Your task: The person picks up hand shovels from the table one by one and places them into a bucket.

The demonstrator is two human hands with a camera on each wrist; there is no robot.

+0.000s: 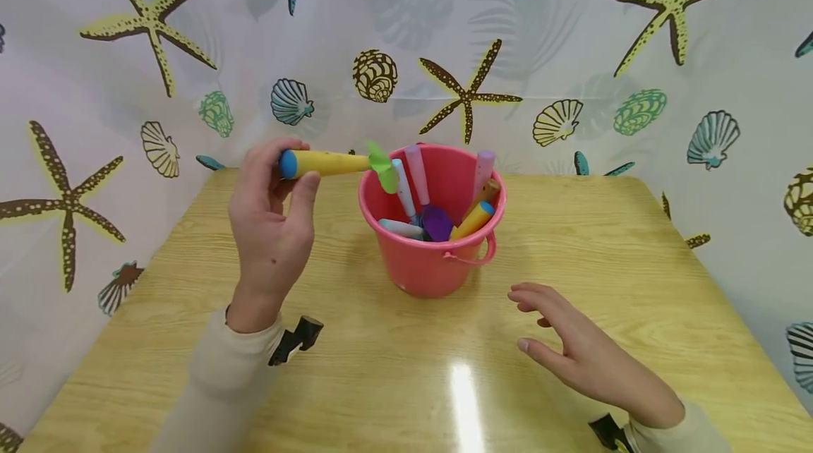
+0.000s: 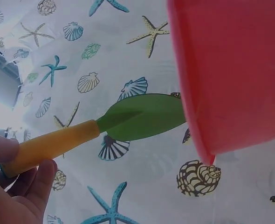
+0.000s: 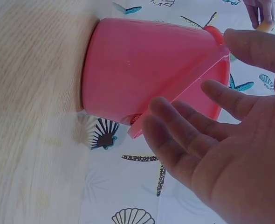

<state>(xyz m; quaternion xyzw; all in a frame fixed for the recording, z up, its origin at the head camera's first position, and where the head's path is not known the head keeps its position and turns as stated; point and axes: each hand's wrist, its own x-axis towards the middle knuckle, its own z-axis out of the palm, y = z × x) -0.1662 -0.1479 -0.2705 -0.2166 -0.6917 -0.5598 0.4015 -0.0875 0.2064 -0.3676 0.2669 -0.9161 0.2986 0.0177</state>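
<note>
My left hand (image 1: 272, 231) grips a small toy trowel (image 1: 327, 163) by its yellow, blue-tipped handle. The trowel lies nearly level, and its green blade (image 2: 144, 116) overlaps the bucket's left rim in the head view. A pink bucket (image 1: 422, 269) stands upright on the table, its handle (image 1: 488, 250) hanging down at the front right. Inside it are several tools with coloured handles, among them a purple scoop (image 1: 436, 224) and another yellow handle (image 1: 473, 220). To the bucket's right, my right hand (image 1: 581, 358) hovers over the table with fingers loosely spread and nothing in them.
The light wooden table (image 1: 356, 368) carries the bucket near its far side. Behind and at both sides hangs a white cloth (image 1: 406, 29) printed with starfish and shells. Each wrist bears a small black mount (image 1: 298, 340).
</note>
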